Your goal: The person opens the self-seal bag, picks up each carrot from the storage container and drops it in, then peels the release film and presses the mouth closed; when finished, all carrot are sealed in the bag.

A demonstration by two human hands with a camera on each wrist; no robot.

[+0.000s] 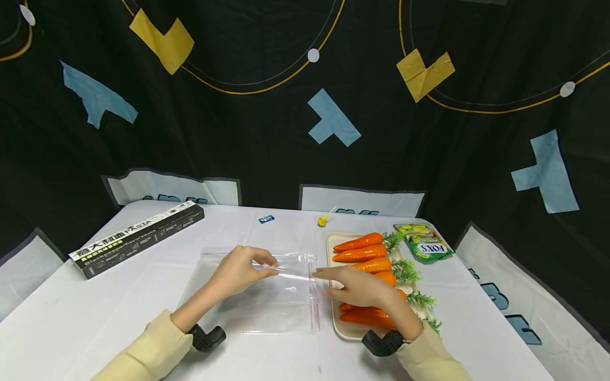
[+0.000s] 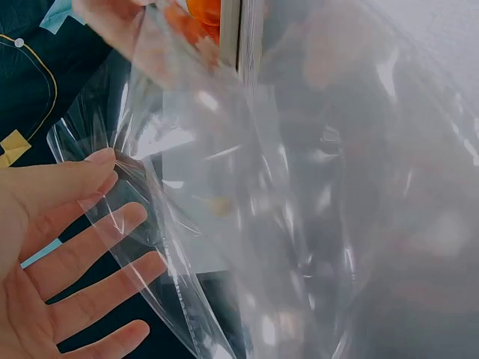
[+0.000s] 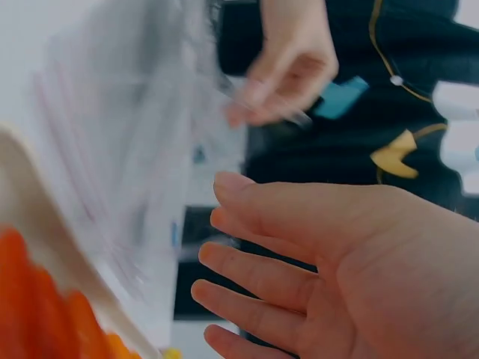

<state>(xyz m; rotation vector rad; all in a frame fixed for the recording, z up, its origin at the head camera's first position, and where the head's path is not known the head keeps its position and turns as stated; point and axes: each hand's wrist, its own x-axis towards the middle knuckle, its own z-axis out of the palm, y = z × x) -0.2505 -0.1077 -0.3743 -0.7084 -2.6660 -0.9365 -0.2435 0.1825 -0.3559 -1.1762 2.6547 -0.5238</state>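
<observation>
Partly raised from a white-covered table, a clear plastic zip bag spreads before a person whose left hand pinches its film between thumb and forefinger, the other fingers loosely extended. The bag's red-lined edge runs front to back at its right end, facing away from the left hand's pinch; the right hand is the nearer to that edge. Its fingers reach out straight with nothing in their hold, tips right at the edge, though whether they touch the film cannot be told. Just right of the bag, partly beneath the right hand, a cream tray bears orange carrots, leafy tops pointing away from the bag. Farther right of the bag lies a green FOX'S pouch. Beyond the bag sit a small blue packet and a tiny yellow item, too small to identify; to its far left, a black pasta box.
</observation>
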